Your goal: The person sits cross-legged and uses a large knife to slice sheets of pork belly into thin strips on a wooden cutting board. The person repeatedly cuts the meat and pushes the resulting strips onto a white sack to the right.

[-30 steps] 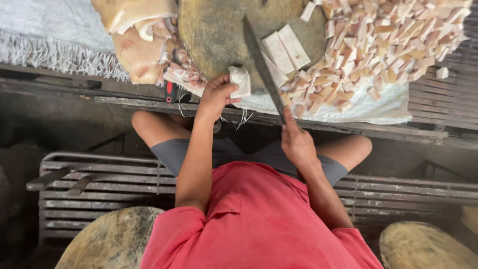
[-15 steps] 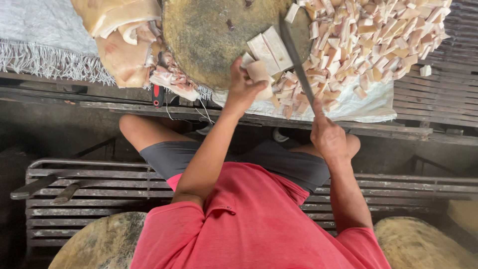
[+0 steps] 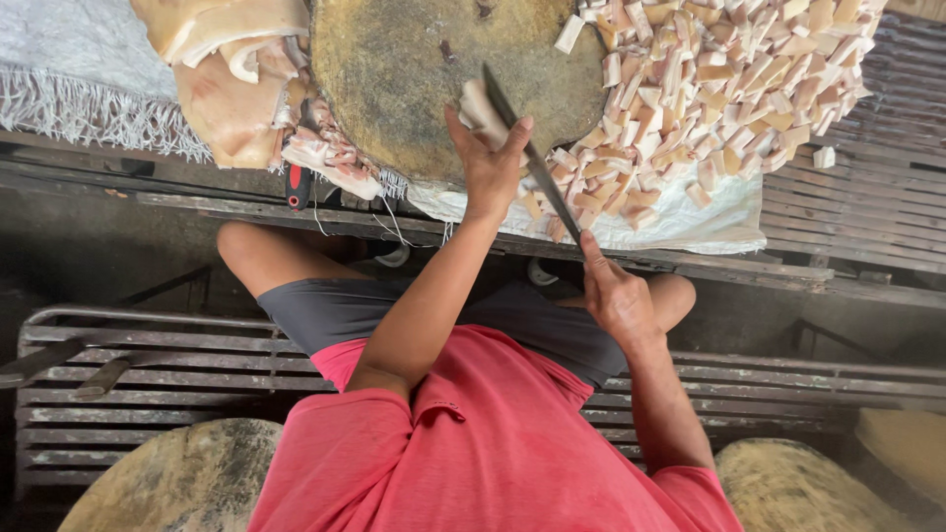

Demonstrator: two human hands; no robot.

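Left hand (image 3: 490, 163) pinches pale strip (image 3: 480, 101) on chopping block (image 3: 414, 69). Right hand (image 3: 613, 296), clenched on knife (image 3: 527, 153), sits at 5 o'clock; blade runs 11-to-5, touching strip's right side.

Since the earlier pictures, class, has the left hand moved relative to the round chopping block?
Yes. The left hand, holding a pale piece, has shifted from the round chopping block's near edge toward its right side.

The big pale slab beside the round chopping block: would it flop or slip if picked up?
Probably floppy: the pale slab folds and drapes over the bench edge. Likely slippery, since its surface looks glossy and fatty. It seems heavy for one hand, being far larger than the cut cubes.
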